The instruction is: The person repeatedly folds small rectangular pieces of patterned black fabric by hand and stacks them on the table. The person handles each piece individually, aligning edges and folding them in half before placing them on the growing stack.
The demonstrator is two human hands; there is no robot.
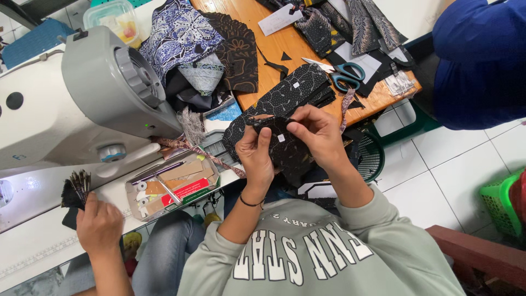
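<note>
1. The left hand (pixel 256 155) (a dark band at its wrist) grips the black patterned fabric piece (pixel 286 151) from below, thumb pressed up against the cloth.
2. The right hand (pixel 321 133) pinches the top edge of the same piece between thumb and fingertips.
3. The piece is held up in the air just off the near edge of the wooden tabletop (pixel 276 46), above the person's lap.
4. More dark printed cloth (pixel 298 87) lies at that near edge, and teal-handled scissors (pixel 346 74) rest near the tabletop's right corner.
5. To the left stands a grey sewing machine (pixel 87 93) on a white sewing table (pixel 33 246), with a small tray of odds and ends (pixel 171 186) at that table's right edge.
6. Another person's hand (pixel 99 226) clasps a fanned bundle of dark strips (pixel 75 189) on the white table.
7. A person in blue (pixel 482 60) stands by the wooden tabletop's right edge.
</note>
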